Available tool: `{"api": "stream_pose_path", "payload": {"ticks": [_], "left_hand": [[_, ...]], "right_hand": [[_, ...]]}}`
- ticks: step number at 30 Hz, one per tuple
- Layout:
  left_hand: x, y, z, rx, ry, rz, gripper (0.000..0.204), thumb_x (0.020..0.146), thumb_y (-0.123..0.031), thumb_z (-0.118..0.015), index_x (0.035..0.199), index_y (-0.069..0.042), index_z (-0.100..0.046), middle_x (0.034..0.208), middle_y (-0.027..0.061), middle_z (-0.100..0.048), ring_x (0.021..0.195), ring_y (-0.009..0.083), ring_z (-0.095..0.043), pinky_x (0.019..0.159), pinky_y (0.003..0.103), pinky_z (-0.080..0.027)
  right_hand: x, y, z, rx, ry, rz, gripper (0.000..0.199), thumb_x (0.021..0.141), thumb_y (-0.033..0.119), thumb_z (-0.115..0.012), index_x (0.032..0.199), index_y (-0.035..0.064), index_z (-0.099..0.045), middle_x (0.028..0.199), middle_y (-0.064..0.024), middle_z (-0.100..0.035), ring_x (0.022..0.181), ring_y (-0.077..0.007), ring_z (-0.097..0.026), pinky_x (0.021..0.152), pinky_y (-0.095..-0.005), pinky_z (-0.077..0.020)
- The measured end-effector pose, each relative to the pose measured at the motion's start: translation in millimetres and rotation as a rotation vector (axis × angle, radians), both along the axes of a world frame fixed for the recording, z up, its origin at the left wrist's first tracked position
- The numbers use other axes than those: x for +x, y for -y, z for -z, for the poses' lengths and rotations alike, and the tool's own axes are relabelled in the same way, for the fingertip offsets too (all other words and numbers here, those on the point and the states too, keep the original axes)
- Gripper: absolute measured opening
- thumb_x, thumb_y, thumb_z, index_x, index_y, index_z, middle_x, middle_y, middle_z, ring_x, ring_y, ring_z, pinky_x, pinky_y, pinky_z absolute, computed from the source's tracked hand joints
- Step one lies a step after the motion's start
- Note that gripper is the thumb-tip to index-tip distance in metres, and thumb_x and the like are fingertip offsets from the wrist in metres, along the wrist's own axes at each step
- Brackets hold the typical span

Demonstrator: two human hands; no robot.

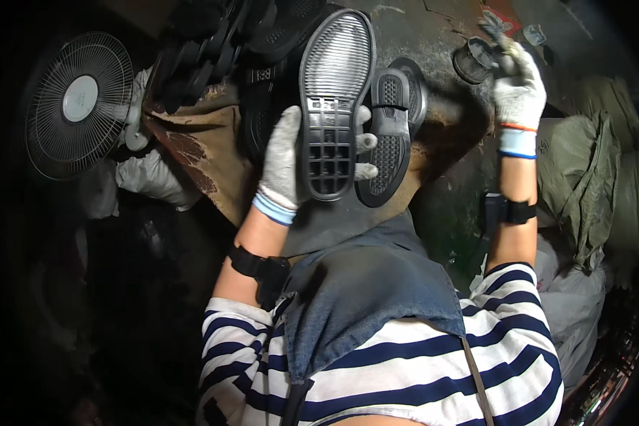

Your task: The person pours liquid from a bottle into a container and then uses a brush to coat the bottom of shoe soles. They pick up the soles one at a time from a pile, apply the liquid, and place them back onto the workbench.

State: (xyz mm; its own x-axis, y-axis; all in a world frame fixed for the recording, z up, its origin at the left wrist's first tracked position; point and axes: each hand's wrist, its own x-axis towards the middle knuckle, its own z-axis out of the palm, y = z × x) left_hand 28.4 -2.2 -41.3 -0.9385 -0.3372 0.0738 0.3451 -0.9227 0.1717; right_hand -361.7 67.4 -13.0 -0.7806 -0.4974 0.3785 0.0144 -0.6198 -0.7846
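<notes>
From the head camera, the left hand (285, 167), in a grey work glove, is clamped around a black rubber shoe sole (331, 106), thumb on one side and fingers wrapped round the heel end, tread side facing up toward the camera. The sole stands lifted above the surface (444, 121), a stained, rusty-looking metal top, toe pointing away from the person. Just beside it on the right, a second black sole (389, 138) lies on the surface, partly under the gloved fingers. A heap of further black soles (220, 42) crowds the far left corner of the surface, with a torn brown cardboard sheet (206, 153) below it.

The right hand (518, 85), also gloved, is raised near the far right edge of the surface, its fingers closed around a brush handle at a small round tin (473, 60); the grip itself is blurred.

Off to the left stands a fan (78, 103). Grey-green sacks (589, 177) are piled at the right. The person wears a striped shirt (419, 362) and a blue apron (362, 291).
</notes>
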Motion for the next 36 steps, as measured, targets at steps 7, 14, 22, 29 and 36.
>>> {"api": "stream_pose_path", "payload": {"ticks": [7, 14, 22, 29, 36], "left_hand": [[-25.3, -21.8, 15.4, 0.146, 0.05, 0.06, 0.073, 0.107, -0.05, -0.04, 0.156, 0.004, -0.032, 0.158, 0.0248, -0.04, 0.121, 0.0466, -0.061, 0.097, 0.064, -0.054], [-23.6, -26.5, 13.1, 0.096, 0.018, 0.123, 0.079, 0.105, -0.06, -0.035, 0.153, 0.002, -0.038, 0.141, 0.0253, -0.056, 0.114, 0.0445, -0.065, 0.094, 0.059, -0.057], [-32.9, -16.8, -1.0, 0.195, 0.104, -0.044, 0.068, 0.106, -0.055, -0.034, 0.139, 0.0, -0.056, 0.129, 0.0199, -0.067, 0.113, 0.0378, -0.066, 0.099, 0.052, -0.055], [-18.8, 22.6, -4.2, -0.051, 0.119, -0.11, 0.051, 0.109, -0.044, -0.044, 0.133, -0.002, -0.062, 0.124, 0.0136, -0.07, 0.111, 0.0251, -0.068, 0.098, 0.041, -0.056], [4.9, 16.1, -13.0, -0.285, 0.446, -0.108, 0.053, 0.11, -0.043, -0.044, 0.137, 0.0, -0.058, 0.125, 0.0176, -0.069, 0.104, 0.0322, -0.071, 0.092, 0.046, -0.06]], "right_hand": [[73.7, 33.9, 5.1, 0.411, -1.098, 0.325, 0.034, 0.094, 0.006, -0.056, 0.124, 0.0096, -0.071, 0.12, -0.0108, -0.073, 0.109, -0.0245, -0.07, 0.098, -0.0338, -0.0543], [137.6, 18.7, -14.6, 0.431, -0.829, 0.002, 0.025, 0.095, 0.008, -0.067, 0.119, 0.0054, -0.072, 0.108, -0.0068, -0.075, 0.092, -0.0172, -0.072, 0.085, -0.0265, -0.0551], [199.2, -33.7, -35.0, 0.494, -0.402, -0.399, 0.015, 0.089, 0.009, -0.073, 0.103, 0.0037, -0.075, 0.101, -0.0051, -0.078, 0.097, -0.0151, -0.071, 0.124, -0.0409, -0.0258], [199.4, -61.4, -44.6, 0.434, -0.373, -0.7, 0.019, 0.083, 0.008, -0.08, 0.102, 0.0054, -0.076, 0.101, -0.0043, -0.078, 0.101, -0.0131, -0.071, 0.124, -0.0442, -0.0246], [173.6, -45.4, -53.4, 0.559, -0.709, -0.437, 0.013, 0.086, 0.008, -0.078, 0.099, 0.0057, -0.076, 0.099, -0.0032, -0.079, 0.098, -0.013, -0.071, 0.119, -0.0425, -0.0333]]}}
